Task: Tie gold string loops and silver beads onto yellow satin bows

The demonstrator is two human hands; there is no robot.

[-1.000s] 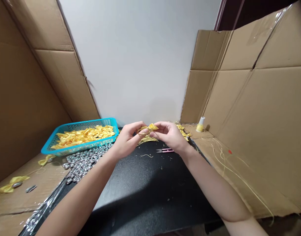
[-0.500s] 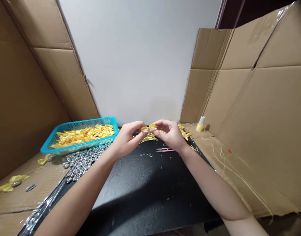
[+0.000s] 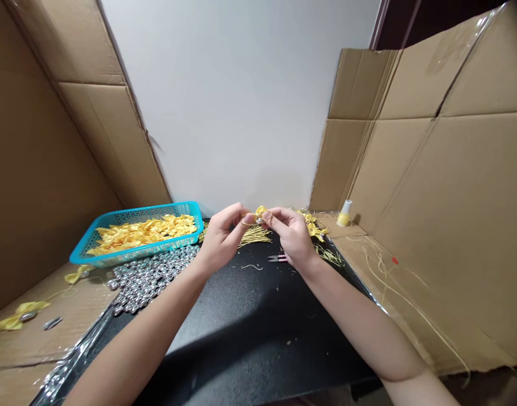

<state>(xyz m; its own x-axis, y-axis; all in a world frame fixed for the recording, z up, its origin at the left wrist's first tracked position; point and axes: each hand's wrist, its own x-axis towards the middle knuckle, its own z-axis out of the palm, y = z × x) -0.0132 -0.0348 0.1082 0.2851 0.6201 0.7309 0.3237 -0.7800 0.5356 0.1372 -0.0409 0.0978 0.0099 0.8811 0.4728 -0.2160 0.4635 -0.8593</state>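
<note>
A small yellow ribbon bow (image 3: 261,209) is held up between my two hands, above the far part of the black table (image 3: 250,327). A shiny silver bead (image 3: 259,220) shows at the bow's middle, and thin yellow cord runs beside it. My left hand (image 3: 222,235) pinches the bow's left side between thumb and fingers. On the opposite side, my right hand (image 3: 295,235) grips it with closed thumb and fingertips. The fingers partly cover the bow and cord. Just below lies a bundle of yellow cords (image 3: 255,235).
A blue basket (image 3: 194,210) of yellow bows stands left, with many silver beads (image 3: 152,279) before it. Thread snips (image 3: 277,258) lie under my right hand. Bows with beads (image 3: 315,228) and cord scraps (image 3: 331,256) are at right, near a small bottle (image 3: 344,214). Cardboard walls (image 3: 453,186) flank the table.
The bow has turned between my fingers, and the silver bead now shows. My right hand has shifted slightly, covering more of the snips' handles.
</note>
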